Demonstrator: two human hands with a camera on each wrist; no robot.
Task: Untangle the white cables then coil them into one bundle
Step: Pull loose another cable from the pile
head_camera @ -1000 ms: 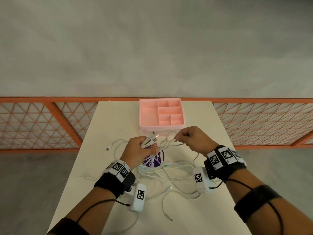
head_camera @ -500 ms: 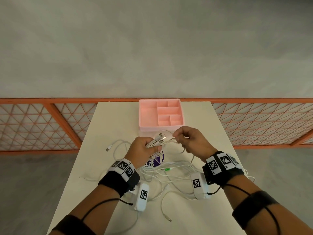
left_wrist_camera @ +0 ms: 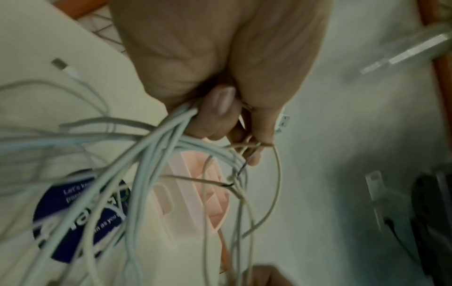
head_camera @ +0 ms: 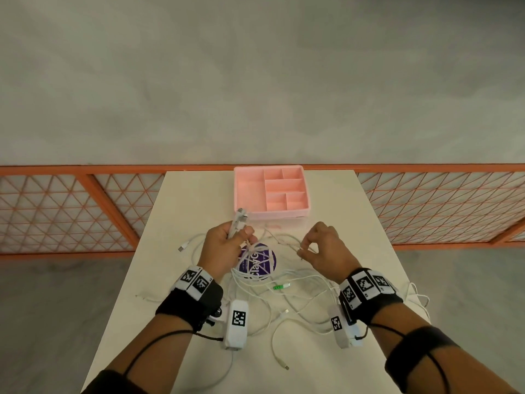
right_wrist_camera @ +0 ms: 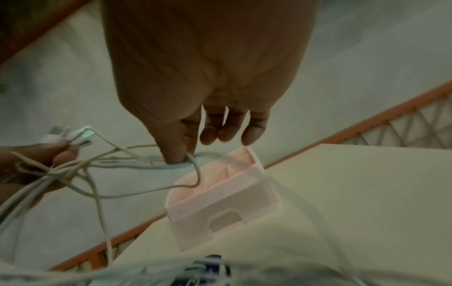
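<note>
A tangle of white cables (head_camera: 287,297) sprawls over the near half of the white table (head_camera: 199,194). My left hand (head_camera: 227,245) is raised above the table and grips a bunch of cable ends, their plugs (head_camera: 240,218) sticking up out of the fist. In the left wrist view the cables (left_wrist_camera: 156,147) hang down from the curled fingers. My right hand (head_camera: 321,251), to the right of the left one, pinches a single thin cable (right_wrist_camera: 193,164) between thumb and forefinger; the other fingers hang loosely curled. That strand runs left to the bunch.
A pink compartment tray (head_camera: 271,191) stands at the table's far end, just beyond both hands. A round purple disc with white lettering (head_camera: 257,261) lies under the cables. A green-tipped plug (head_camera: 279,286) lies mid-table. Orange mesh railing (head_camera: 71,206) flanks the table.
My hands have drawn apart: the right hand moved right and toward me with its strand, the left moved left and tilted the plugs upright.
</note>
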